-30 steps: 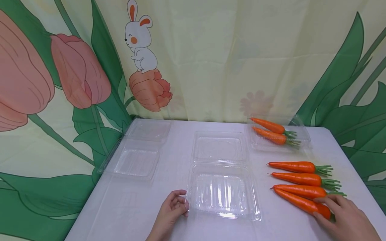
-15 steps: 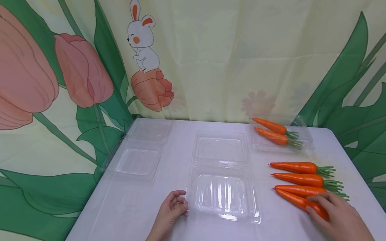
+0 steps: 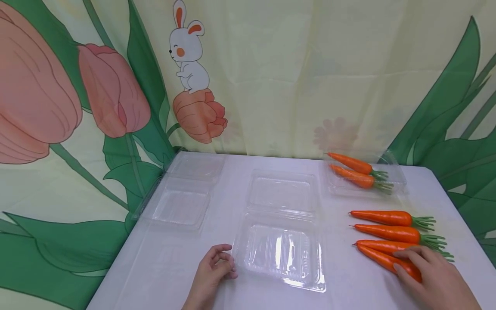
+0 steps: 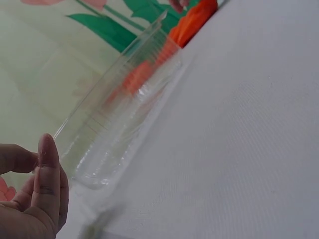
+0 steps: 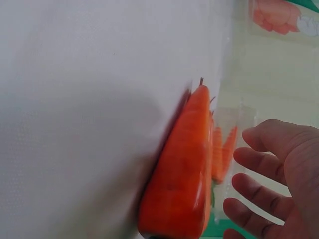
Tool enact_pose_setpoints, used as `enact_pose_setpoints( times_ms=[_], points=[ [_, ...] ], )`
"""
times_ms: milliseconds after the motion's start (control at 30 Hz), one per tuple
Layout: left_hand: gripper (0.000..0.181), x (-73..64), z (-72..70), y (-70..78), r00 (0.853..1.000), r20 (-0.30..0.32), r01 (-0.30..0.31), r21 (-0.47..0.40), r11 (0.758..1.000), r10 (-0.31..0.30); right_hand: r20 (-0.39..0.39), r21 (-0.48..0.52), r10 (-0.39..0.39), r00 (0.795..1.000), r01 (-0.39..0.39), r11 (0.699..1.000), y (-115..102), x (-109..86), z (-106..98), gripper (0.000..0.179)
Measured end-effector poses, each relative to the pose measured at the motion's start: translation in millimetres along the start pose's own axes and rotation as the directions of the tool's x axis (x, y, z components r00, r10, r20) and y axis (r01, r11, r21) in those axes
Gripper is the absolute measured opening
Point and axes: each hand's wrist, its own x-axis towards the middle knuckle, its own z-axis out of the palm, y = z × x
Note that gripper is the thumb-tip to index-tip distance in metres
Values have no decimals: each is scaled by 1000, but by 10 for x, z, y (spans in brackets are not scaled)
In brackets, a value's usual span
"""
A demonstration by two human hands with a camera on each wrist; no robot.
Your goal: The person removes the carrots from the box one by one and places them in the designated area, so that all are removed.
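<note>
Fingers of your right hand spread apart about the nearest carrot, not visibly clamped; your left hand pinches the rim of the clear clamshell, where no carrot shows. Picking up seems in hand, calling for a firm grip next. Beyond lie three more carrots, then a far-left clamshell, open, and a far-right clamshell, seemingly closed over two carrots.
</note>
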Motion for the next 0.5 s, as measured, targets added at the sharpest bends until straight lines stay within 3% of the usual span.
enact_pose_setpoints(
  times_ms=[300, 500],
  points=[
    [50, 13, -112, 79, 993, -114, -1, 23, 1000, 3, -29, -10, -6, 1000, 6, 1000, 0, 44, -42, 45],
    [46, 28, -214, 99, 984, -175, -45, -4, 999, 44, -17, -6, 4, 1000, -4, 1000, 20, 91, -82, 50]
  ],
)
